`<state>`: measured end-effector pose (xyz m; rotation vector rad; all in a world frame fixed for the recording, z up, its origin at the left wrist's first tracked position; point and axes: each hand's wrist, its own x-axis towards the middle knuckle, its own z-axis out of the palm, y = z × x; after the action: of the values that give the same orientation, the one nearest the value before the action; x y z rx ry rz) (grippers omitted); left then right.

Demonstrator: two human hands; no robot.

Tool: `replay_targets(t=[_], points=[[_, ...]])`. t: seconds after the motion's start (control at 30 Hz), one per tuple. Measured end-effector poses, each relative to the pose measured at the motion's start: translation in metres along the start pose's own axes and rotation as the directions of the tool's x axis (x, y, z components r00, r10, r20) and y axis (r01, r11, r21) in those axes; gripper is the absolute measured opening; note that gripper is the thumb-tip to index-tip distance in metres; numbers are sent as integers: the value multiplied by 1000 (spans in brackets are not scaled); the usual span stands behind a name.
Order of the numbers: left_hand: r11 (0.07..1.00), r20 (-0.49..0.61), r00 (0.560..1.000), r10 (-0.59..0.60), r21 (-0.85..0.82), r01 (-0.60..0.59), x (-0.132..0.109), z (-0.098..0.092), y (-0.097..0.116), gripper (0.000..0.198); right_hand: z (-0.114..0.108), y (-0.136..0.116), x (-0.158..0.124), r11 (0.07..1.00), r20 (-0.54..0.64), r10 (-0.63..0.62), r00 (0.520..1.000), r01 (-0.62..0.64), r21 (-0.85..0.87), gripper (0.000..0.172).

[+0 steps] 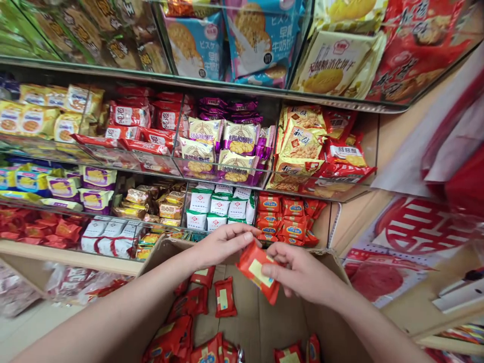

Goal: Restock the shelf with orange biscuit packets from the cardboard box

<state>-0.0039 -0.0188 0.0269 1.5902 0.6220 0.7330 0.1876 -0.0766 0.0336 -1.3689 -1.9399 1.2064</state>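
Observation:
My right hand [302, 272] pinches a small orange-red snack packet [257, 269] with a yellow label, holding it above an open cardboard box [333, 327]. My left hand [223, 243] is closed, its fingertips touching the top edge of the same packet. Several more red packets [189, 322] lie on the bottom of the box below my forearms. Just behind my hands, the lowest shelf compartment holds a stack of similar orange-red packets [287, 222].
Glass shelves [227, 174] with dividers hold many snack bags: purple and yellow, white and green, red, and biscuit packs on top. Red paper goods [412, 227] lean at the right. A plastic bag of packets [75, 285] lies at the lower left.

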Motion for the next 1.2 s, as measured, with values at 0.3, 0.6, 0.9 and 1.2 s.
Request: replay_targets(t=[0.3,0.6,0.9,1.2], points=[[996,-61,994,85,-3,-86,20,-1,2,37,-18,17,35,872,-350,-451,821,322,-368,22],[989,-184,980,76,-111,-97,35,2,-14,46,-9,43,44,939,-397,-298,868,341,39,21],[928,-176,983,-44,-372,-26,24,8,-26,55,-13,41,37,892,-299,-108,948,225,392,23],[888,-264,926,-270,-439,133,28,4,-22,35,-14,42,35,931,-311,-140,940,232,280,24]])
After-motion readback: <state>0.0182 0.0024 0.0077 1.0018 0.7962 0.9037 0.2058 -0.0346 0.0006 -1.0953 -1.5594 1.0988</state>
